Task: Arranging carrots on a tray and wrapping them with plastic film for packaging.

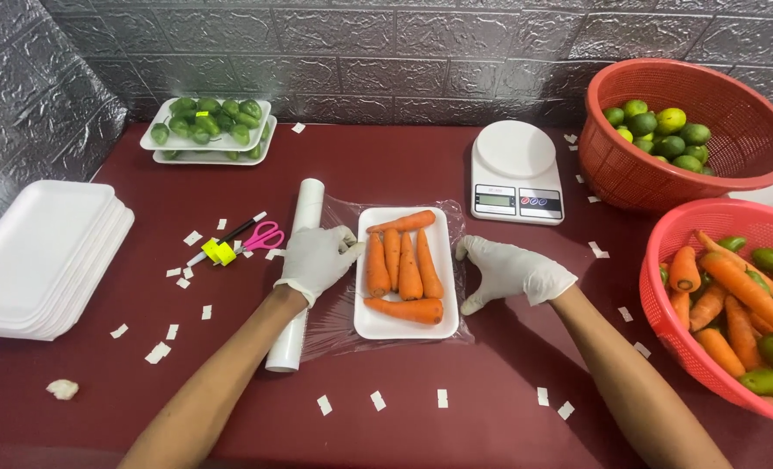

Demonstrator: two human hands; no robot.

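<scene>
Between the two gloved hands, on the dark red worktop point(421, 165), a white foam tray point(406, 323) of carrots point(401, 265) rests on a sheet of clear cling film point(334, 326) drawn out from the roll point(304, 217). Left hand point(317, 258): its grip lies flat and unclenched across the roll and the film edge, fingertips near the tray's side, a posture that appears to pin the roll so the film stays taut. Right hand point(512, 272): its grip is likewise spread, holding nothing, palm down on the film just beside the tray's other side, thumb trailing toward the wearer; the pressure seems meant to keep the sheet smooth. Four carrots lie lengthwise, one crosses the far end and one the near end, apparently to fit the tray's outline. Outward of the left grip: pink-handled scissors point(263, 235) and a yellow-and-white pen-like tool point(217, 252), then a stack of empty white foam trays point(43, 260); small white paper slips point(156, 353) are scattered over the worktop. Beyond the left grip, against the grey wall: two stacked trays of green limes point(208, 126). Beyond the right grip: a white digital kitchen scale point(515, 174), its platform bare. Outward of the right grip: a red basket of limes point(686, 130), and nearer, a second red basket point(664, 295) holding carrots mixed with green fruit; both stand within reach as supply.
</scene>
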